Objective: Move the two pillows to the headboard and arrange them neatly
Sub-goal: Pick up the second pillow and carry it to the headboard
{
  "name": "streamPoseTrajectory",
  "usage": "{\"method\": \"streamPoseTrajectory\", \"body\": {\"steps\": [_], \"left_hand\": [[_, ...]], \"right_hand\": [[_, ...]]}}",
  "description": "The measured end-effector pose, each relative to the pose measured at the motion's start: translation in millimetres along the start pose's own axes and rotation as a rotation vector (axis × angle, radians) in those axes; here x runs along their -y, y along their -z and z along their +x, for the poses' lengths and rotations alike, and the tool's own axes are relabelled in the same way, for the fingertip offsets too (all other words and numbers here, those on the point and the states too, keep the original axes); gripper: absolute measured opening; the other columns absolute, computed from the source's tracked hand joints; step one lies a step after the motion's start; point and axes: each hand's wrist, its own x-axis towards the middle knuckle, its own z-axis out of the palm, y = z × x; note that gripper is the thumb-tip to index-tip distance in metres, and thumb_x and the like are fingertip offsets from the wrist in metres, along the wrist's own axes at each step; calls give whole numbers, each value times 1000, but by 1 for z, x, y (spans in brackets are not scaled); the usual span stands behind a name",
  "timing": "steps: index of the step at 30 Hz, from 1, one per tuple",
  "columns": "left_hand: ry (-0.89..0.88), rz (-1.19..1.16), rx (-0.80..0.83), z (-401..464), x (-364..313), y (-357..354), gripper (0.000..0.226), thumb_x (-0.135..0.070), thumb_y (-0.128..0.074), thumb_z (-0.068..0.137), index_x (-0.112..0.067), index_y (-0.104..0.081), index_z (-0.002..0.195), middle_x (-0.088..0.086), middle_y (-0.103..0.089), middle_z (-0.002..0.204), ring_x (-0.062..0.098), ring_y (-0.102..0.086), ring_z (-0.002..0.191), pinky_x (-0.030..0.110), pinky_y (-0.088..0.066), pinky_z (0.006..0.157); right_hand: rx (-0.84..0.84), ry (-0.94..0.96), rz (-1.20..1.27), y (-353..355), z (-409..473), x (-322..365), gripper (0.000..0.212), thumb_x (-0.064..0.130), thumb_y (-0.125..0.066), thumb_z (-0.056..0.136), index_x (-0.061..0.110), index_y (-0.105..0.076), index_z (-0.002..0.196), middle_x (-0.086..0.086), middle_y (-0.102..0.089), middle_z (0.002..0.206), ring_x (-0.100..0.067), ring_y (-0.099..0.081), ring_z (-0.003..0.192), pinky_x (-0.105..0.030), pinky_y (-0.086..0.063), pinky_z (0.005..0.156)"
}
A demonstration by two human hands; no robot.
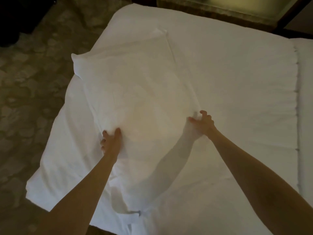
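Observation:
A large white pillow [135,92] lies on the white bed [237,82], its far corner poking out at the left. A second pillow [138,43] lies partly under it, farther away. My left hand [111,140] presses into the near left edge of the top pillow, fingers dug into the fabric. My right hand [202,122] grips the near right edge of the same pillow, fingers curled on the cloth. The picture is blurred, so the exact hold is hard to make out. The headboard cannot be identified with certainty.
Patterned carpet [33,82] runs along the bed's left side. Dark wooden furniture with a greenish panel [237,7] stands beyond the far end of the bed. A ruffled seam [296,99] runs down the bed's right side. A folded white sheet [128,217] lies near me.

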Motion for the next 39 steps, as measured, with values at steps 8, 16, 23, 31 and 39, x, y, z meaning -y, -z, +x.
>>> {"method": "streamPoseTrajectory", "body": {"steps": [8,16,23,31,39], "left_hand": [[-47,-194,-38,21,-2,-11,77,-60,-53,83,-15,-26,141,16,-43,137,33,-46,118,39,-36,94],[-61,-417,208,9,-12,3,82,-59,-69,68,-9,-50,130,1,-63,121,20,-61,103,32,-47,85],[-79,-508,247,-41,-14,11,47,-38,-76,71,-19,-62,111,-2,-69,101,21,-65,93,30,-51,68],[-272,-568,281,-129,-31,10,31,-28,-73,76,-24,-63,105,-5,-70,96,16,-67,90,29,-53,70],[-443,-602,328,-248,-60,-11,58,-30,-75,73,-20,-56,127,-6,-67,106,20,-63,99,35,-51,83]], "right_hand": [[-15,-118,59,-29,24,-11,87,67,-56,78,10,-32,140,-15,-49,140,-37,-46,127,-52,-31,108],[-34,38,-14,-24,1,-2,91,71,-57,73,6,-46,136,-16,-56,134,-35,-54,120,-44,-44,99],[-218,127,37,7,-57,-29,62,62,-49,86,5,-64,107,-18,-67,109,-39,-61,106,-41,-45,84],[-486,292,118,78,-121,-51,44,48,-42,95,11,-52,73,-8,-59,71,-34,-61,74,-33,-40,65],[-698,419,239,175,-175,-113,46,45,-42,95,23,-32,57,-5,-50,60,-29,-50,62,-37,-38,59]]}}
